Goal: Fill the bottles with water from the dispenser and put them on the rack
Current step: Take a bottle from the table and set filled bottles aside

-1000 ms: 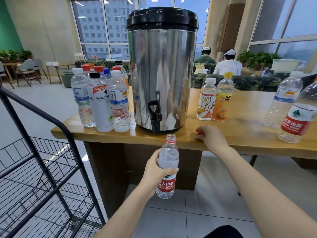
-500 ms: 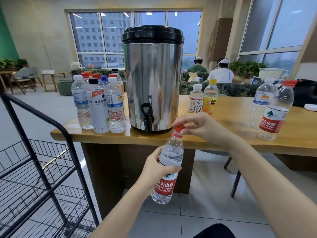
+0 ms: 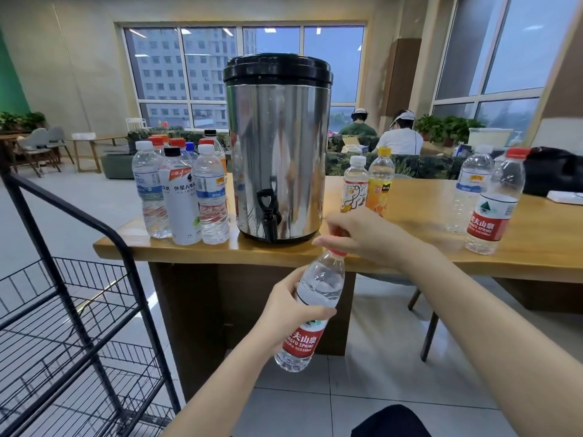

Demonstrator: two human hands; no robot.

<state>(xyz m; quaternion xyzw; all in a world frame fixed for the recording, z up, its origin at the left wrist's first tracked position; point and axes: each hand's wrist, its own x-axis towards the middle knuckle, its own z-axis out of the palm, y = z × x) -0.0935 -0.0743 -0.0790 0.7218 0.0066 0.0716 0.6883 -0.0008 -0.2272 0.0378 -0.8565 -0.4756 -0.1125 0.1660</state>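
A bright room with tall windows (image 3: 243, 77) and a grey tiled floor (image 3: 378, 357) holds a long wooden table (image 3: 419, 216) across the middle. A black wire rack (image 3: 65, 298) stands at 8 o'clock. The steel dispenser (image 3: 277, 152) sits at the table's near edge at 12 o'clock, with a cluster of bottles (image 3: 183, 197) at its 9 o'clock and other bottles (image 3: 489, 203) toward 3 o'clock. Two people (image 3: 400, 137) sit at the back. Below the table edge, near 6 o'clock, the left hand (image 3: 284, 310) wraps around the tilted bottle (image 3: 315, 298), while the right hand (image 3: 362, 234) curls its fingers over its red cap (image 3: 336, 252).
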